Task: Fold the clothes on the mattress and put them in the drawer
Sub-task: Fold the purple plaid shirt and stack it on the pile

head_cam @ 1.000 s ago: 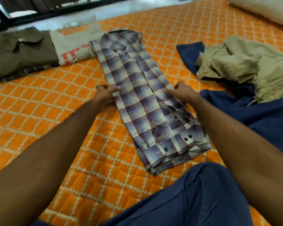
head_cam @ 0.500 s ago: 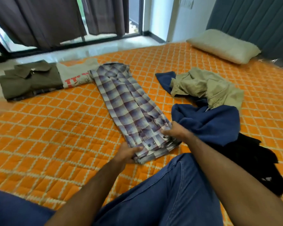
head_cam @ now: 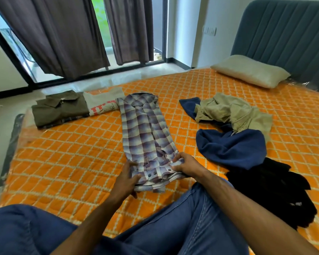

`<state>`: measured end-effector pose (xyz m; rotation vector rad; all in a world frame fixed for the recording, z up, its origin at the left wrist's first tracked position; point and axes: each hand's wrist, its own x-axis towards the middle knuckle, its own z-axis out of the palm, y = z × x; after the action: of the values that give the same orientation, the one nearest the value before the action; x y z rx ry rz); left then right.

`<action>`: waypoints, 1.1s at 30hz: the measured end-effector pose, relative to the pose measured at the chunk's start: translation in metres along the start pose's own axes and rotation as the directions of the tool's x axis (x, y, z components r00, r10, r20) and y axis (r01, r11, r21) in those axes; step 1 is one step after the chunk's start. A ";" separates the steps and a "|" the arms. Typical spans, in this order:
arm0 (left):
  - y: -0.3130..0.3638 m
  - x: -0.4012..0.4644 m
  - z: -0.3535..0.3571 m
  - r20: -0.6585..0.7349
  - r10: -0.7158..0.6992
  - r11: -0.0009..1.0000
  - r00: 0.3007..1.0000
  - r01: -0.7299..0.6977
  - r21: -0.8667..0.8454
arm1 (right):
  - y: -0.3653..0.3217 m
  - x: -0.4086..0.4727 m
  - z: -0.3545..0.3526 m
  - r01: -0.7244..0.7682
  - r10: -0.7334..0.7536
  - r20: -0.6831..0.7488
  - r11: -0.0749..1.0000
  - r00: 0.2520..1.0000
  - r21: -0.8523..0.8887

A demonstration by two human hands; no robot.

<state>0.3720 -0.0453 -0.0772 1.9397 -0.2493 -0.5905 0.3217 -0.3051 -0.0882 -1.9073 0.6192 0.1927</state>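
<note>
An orange quilted mattress [head_cam: 66, 162] fills the scene. On it, near centre, a plaid shirt [head_cam: 145, 133] lies folded into a long strip running far to near. To the right sits a heap of blue, khaki and black clothes [head_cam: 234, 148]; far left, a folded olive shirt [head_cam: 59, 109]. The left hand [head_cam: 126, 179] and right hand [head_cam: 187, 165] grip the strip's near end, fingers curled around the fabric.
</note>
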 end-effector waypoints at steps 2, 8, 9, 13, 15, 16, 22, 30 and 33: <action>0.006 -0.004 -0.016 0.031 -0.051 0.998 0.998 0.052 -0.042 | -0.008 -0.004 0.001 -0.001 -0.001 0.033 0.998 0.999 0.059; 0.003 -0.015 -0.062 0.128 -0.205 0.824 0.970 0.241 -0.513 | -0.017 -0.016 0.002 -0.205 0.139 0.222 0.928 0.965 0.311; -0.002 -0.015 -0.065 0.128 -0.202 0.867 0.971 0.238 -0.439 | -0.016 -0.017 0.003 -0.199 0.146 0.206 0.942 0.968 0.270; -0.029 -0.016 -0.062 0.202 -0.187 0.976 0.961 0.205 -0.069 | -0.010 -0.021 0.013 -0.063 0.088 0.237 0.992 0.967 -0.111; -0.043 -0.018 -0.054 0.185 -0.112 0.981 0.976 0.078 0.178 | -0.010 -0.025 0.018 0.009 0.052 0.256 0.973 0.965 -0.232; -0.049 -0.020 -0.048 0.163 -0.034 0.953 0.986 -0.017 0.302 | -0.010 -0.026 0.020 0.040 0.034 0.253 0.959 0.967 -0.282; -0.089 -0.018 -0.027 0.253 0.367 0.139 0.895 -0.322 0.936 | -0.003 -0.036 0.035 0.245 -0.078 0.243 0.551 0.967 -0.797; -0.081 -0.018 0.008 0.530 0.213 -0.261 0.820 -0.475 0.840 | -0.002 -0.022 0.035 0.578 -0.287 0.597 -0.157 0.749 -0.801; -0.074 -0.015 0.007 0.521 0.193 -0.265 0.831 -0.467 0.843 | -0.009 -0.013 0.038 0.719 -0.203 0.762 -0.255 0.615 -0.647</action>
<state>0.3491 -0.0122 -0.1415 3.0584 -1.9217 -0.0016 0.3212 -0.2637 -0.0913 -3.2174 -1.1293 0.5740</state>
